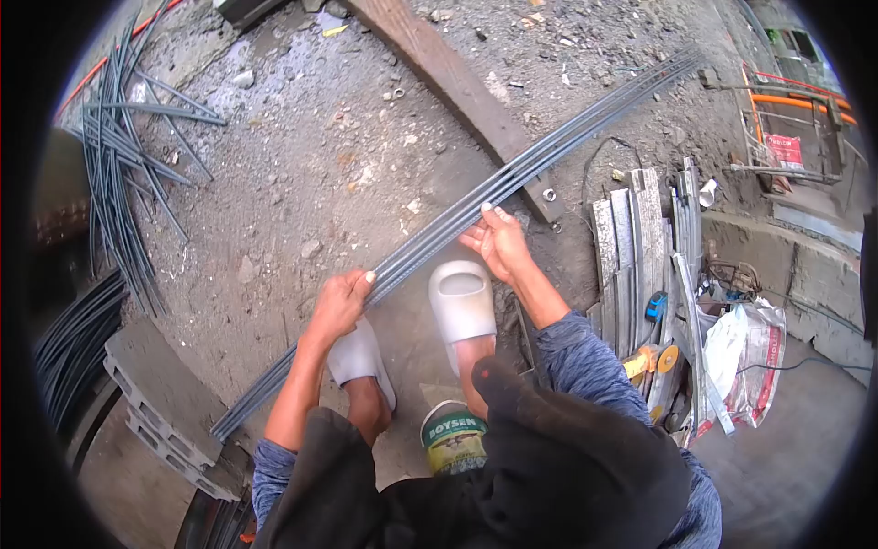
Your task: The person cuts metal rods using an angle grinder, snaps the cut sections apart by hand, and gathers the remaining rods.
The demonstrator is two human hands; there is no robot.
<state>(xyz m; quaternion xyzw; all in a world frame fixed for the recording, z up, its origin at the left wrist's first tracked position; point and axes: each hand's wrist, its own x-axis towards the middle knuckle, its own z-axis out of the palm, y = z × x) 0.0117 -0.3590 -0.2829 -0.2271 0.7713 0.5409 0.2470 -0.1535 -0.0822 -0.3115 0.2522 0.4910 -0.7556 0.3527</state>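
A bundle of long, thin grey rebars [430, 240] runs diagonally in front of me, from the lower left to the upper right. My left hand [346, 300] is closed around it near the middle, thumb on top. Farther up the bundle, my right hand [498, 242] holds its near edge loosely, with the thumb against the bars and the palm partly showing. Beyond that hand, the bars cross over a wooden beam [457, 96] on the ground. The lower end of the bundle passes behind my left forearm and reaches the hollow blocks [155, 393].
Loose rebars [123, 156] lie piled at the upper left, above a coil of bars [73, 352]. A paint bucket [455, 437] stands between my legs. To the right are metal strips [631, 247], a yellow angle grinder [651, 361] and a torn sack [759, 352].
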